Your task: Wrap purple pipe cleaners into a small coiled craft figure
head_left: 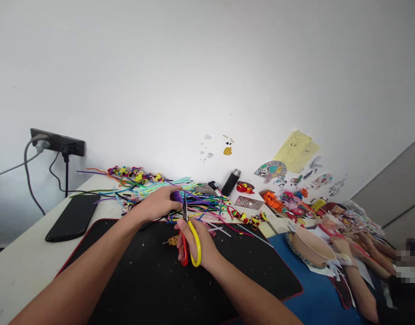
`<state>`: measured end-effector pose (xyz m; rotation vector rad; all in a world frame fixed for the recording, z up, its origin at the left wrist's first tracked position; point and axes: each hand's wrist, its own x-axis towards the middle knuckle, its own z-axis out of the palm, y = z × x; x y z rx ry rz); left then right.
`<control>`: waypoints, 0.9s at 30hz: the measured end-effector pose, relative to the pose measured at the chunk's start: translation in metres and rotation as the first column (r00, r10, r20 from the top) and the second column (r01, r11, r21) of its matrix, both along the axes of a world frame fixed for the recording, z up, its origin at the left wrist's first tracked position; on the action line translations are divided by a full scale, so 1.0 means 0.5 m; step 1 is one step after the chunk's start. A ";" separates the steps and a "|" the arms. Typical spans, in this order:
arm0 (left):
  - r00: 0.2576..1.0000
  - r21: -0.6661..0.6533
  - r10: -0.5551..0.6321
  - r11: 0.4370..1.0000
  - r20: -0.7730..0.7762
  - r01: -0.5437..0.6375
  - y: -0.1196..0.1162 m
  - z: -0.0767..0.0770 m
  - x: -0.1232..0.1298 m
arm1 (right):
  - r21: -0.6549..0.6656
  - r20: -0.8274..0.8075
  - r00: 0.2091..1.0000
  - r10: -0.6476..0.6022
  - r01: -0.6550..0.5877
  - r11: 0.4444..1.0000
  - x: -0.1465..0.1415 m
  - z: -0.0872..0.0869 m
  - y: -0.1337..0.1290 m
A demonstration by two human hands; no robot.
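My left hand point(162, 201) is closed on a small purple bundle of pipe cleaner point(176, 196), partly hidden by the fingers. My right hand point(202, 241) grips scissors point(195, 246) with one yellow and one red handle loop. Their blades point up and lie right beside the purple bundle; I cannot tell whether they touch it. On the black mat point(139, 280) under my hands is a small brown-yellow piece point(173, 241), partly behind my right hand. Just beyond, many coloured pipe cleaners point(207, 199) lie in a loose heap.
A black phone point(72, 218) lies at left, below a power strip point(58, 142) with cables. Finished-looking pipe-cleaner figures point(136, 174) sit along the wall. A dark bottle point(231, 182) and a white box point(247, 199) stand behind. At right, another person's hands work near a pink bowl point(312, 246).
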<state>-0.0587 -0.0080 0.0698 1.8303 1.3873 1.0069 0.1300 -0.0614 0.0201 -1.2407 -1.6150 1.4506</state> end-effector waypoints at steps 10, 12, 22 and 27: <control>0.996 0.042 0.046 0.998 -0.071 -0.044 -0.002 -0.007 0.009 | 0.002 -0.003 1.000 0.000 0.000 1.000 -0.004 -0.014 0.005; 0.996 0.045 0.045 0.998 -0.074 -0.042 -0.001 -0.009 0.012 | 0.006 0.005 1.000 0.003 -0.003 1.000 -0.004 -0.015 0.005; 0.998 0.056 0.041 0.998 -0.056 -0.037 0.008 -0.029 0.019 | -0.027 -0.032 0.999 0.028 -0.029 0.999 0.001 -0.022 0.006; 0.996 0.046 0.065 0.997 -0.068 -0.062 0.014 -0.038 0.025 | -0.002 0.001 1.000 -0.001 0.001 1.000 -0.001 -0.029 0.003</control>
